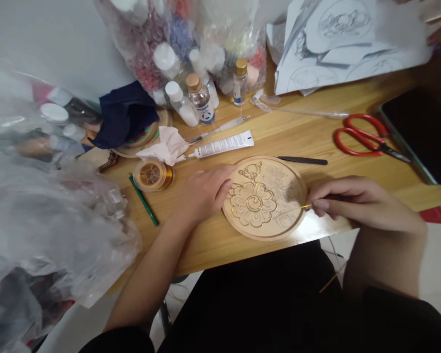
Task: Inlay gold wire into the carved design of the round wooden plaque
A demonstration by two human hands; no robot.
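A round wooden plaque (290,225) lies on the table before me, with a pencilled floral drawing partly outlined in gold wire. My left hand (206,191) rests at the plaque's left edge, its fingers stretched out and lying against the rim. At the right side, my right hand (349,198) pinches a thin gold wire (306,206) between thumb and fingers. One end of the wire reaches over the lower right of the plaque. A length of gold wire also shows below the right hand, near my lap. The right hand's other fingers are curled and partly hidden.
A spool of gold wire (152,175) and a green pencil (143,200) lie left. Behind the plaque are a glue tube (224,144), black tweezers (303,160) and small bottles (202,100). Red-handled scissors (363,137) and a phone (422,132) lie right. Plastic bags (59,220) crowd the left.
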